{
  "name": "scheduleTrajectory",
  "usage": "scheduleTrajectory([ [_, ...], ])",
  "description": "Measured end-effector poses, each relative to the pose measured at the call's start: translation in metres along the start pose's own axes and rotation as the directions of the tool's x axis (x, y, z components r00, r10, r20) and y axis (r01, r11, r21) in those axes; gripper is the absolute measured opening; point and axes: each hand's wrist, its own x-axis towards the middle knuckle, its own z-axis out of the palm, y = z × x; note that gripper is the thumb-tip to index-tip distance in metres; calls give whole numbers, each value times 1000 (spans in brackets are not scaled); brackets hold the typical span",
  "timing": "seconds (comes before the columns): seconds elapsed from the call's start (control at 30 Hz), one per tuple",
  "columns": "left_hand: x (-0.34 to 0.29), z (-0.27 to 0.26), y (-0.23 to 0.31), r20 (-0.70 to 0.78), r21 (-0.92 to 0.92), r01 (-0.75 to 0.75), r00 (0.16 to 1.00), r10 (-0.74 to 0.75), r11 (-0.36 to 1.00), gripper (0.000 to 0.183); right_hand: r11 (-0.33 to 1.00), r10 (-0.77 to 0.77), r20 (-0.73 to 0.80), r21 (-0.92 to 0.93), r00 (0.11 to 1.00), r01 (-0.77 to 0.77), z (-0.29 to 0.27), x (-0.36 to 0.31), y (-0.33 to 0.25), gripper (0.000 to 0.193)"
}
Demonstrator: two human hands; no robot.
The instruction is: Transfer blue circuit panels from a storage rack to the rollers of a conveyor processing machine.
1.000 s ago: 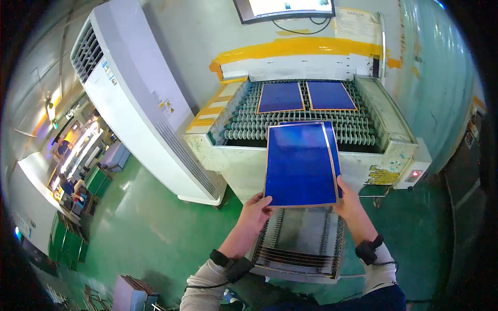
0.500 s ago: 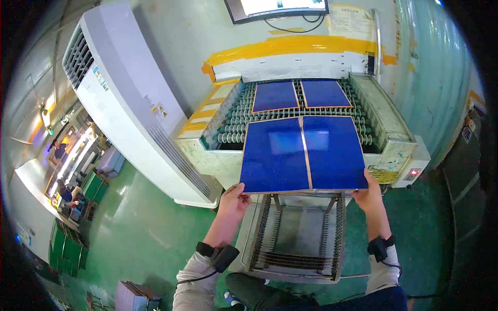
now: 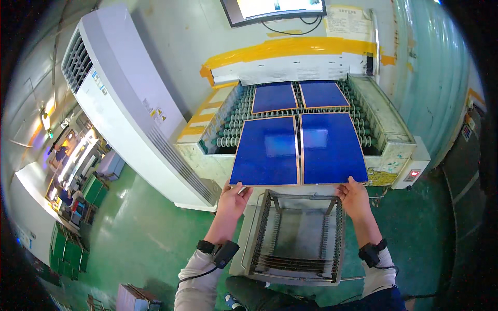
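Note:
Two flat blue panels with thin copper-coloured edges, a left panel (image 3: 267, 163) and a right panel (image 3: 334, 163), lie side by side with a narrow gap between them. Their far parts rest over the roller conveyor (image 3: 228, 132); their near edges stick out toward me. At the near edge of the left panel, my left hand (image 3: 234, 201) grips the corner, thumb on top and fingers below. My right hand (image 3: 355, 199) pinches the right panel's near edge the same way. Farther in on the rollers lie two more blue panels (image 3: 275, 97).
Below the panels stands a slotted metal rack (image 3: 295, 233) holding several thin dark plates at its near end. A tall white air conditioner (image 3: 135, 109) stands at left. A control box (image 3: 413, 168) sits at the conveyor's right. Two people work at the far left.
The two near panels have parted, opening a gap between them. The left panel has shifted left, and my right hand has moved left along the right panel's near edge.

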Motion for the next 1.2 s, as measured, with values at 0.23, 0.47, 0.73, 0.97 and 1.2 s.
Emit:
scheduleTrajectory([
  [0.23,20,5,6,-47,42,1,999,1,999,27,1000,3,-12,-11,1000,-3,1,18,-14,22],
  [0.47,31,6,4,-34,59,9,999,-7,998,27,1000,16,-41,3,999,-16,-2,30,-15,20],
  [0.73,44,2,2,16,26,-4,1000,4,1000,28,999,50,-2,-11,999,-50,4,37,-21,20],
  [0.97,48,6,1,10,-9,-33,999,33,999,32,998,47,15,-32,999,-46,1,44,-23,23],
  [1.2,47,0,4,82,-33,-50,995,53,998,37,998,60,1,-29,998,-59,6,46,-24,21],
])
